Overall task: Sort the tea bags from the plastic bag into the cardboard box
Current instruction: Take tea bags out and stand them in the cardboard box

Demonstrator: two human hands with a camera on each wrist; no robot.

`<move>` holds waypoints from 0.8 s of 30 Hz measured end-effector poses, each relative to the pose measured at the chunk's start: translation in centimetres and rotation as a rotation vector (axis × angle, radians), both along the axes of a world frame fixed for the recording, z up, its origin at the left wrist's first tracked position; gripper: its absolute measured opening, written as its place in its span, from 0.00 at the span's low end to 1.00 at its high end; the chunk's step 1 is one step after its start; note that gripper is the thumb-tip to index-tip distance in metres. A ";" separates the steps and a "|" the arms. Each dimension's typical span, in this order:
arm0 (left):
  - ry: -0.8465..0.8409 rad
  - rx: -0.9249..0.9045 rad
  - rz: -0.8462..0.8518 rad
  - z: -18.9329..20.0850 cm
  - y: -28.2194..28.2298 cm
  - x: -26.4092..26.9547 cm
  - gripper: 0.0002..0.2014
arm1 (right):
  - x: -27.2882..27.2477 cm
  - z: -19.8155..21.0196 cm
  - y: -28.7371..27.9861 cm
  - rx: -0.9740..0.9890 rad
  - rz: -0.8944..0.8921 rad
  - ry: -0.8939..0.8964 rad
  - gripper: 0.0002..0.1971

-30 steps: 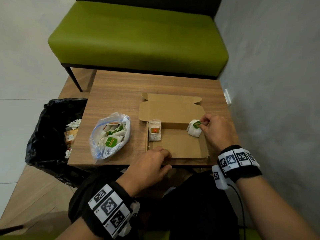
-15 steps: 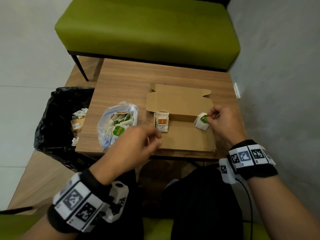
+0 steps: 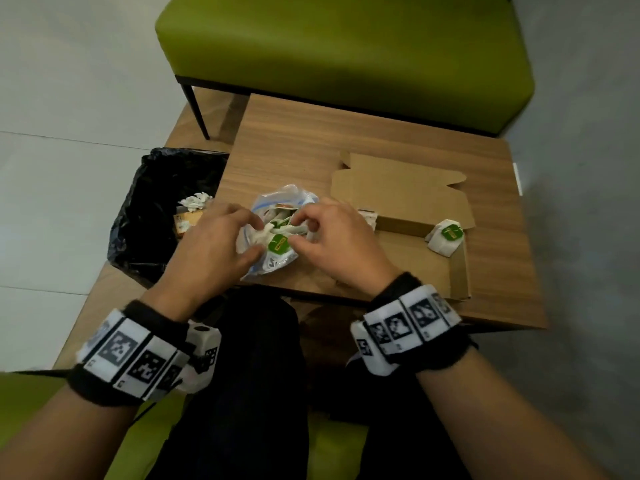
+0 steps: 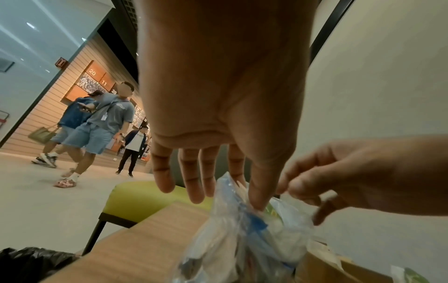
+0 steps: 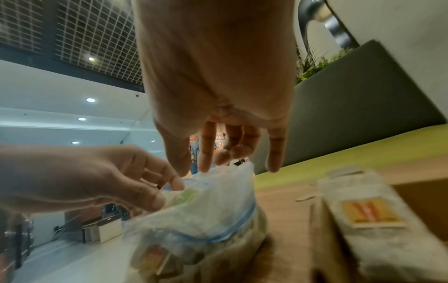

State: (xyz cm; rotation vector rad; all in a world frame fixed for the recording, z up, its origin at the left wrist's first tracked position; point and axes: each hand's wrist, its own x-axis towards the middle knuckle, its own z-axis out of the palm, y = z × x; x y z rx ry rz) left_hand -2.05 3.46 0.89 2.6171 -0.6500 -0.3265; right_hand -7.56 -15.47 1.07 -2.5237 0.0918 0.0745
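— Tea bags (image 3: pixel 281 226) fill the clear plastic bag (image 3: pixel 266 265), which lies on the wooden table (image 3: pixel 298 147) just left of the cardboard box (image 3: pixel 415 258). What are the hands doing with it?

— Both are at its mouth. The left hand (image 3: pixel 211 244) pinches the left rim of the plastic between thumb and forefinger; in the left wrist view the other fingers (image 4: pixel 196 187) hang nearly straight above the bag. The right hand (image 3: pixel 336 240) has its fingers curled at the right rim, thumb and forefinger closed on the thin film, as the right wrist view shows.

— Is either hand holding a tea bag itself?

— That cannot be told. A green-labelled tea bag (image 3: pixel 278 243) sits right between the two thumbs, but whether a fingertip touches it or only the plastic is unclear.

— And the box?

— It lies open, lid flap folded back toward the green bench (image 3: pixel 346 57). A white tea bag with a green tag (image 3: pixel 445 237) rests in its far right corner, against the wall. An orange-labelled packet (image 5: pixel 371 212) stands at the left end of the box, mostly hidden behind the right hand in the head view.

— Anything else nearby?

— A black bin liner (image 3: pixel 156 209) left of the table, with crumpled white paper (image 3: pixel 194 201) and an orange scrap inside
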 end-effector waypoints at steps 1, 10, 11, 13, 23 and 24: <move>-0.006 -0.016 0.006 -0.2 0.0 0.0 0.15 | 0.5 -0.4 0.8 -0.057 0.015 0.002 0.14; -0.005 -0.044 0.031 -0.4 0.3 -0.4 0.17 | 1.9 -1.2 3.0 -0.273 0.047 0.112 0.13; -0.006 -0.045 0.031 -0.5 0.3 -0.4 0.18 | 1.9 -1.2 2.9 -0.268 0.055 0.115 0.12; -0.006 -0.045 0.026 -0.5 0.5 -0.5 0.18 | 1.6 -1.0 2.5 -0.215 0.051 0.110 0.11; -0.032 -0.116 0.016 0.5 1.0 -1.1 0.26 | -0.7 0.2 -1.2 0.615 -0.278 -0.051 0.02; -0.054 -0.187 0.036 1.1 0.6 -1.5 0.25 | -1.1 0.2 -1.6 0.670 -0.290 -0.058 0.01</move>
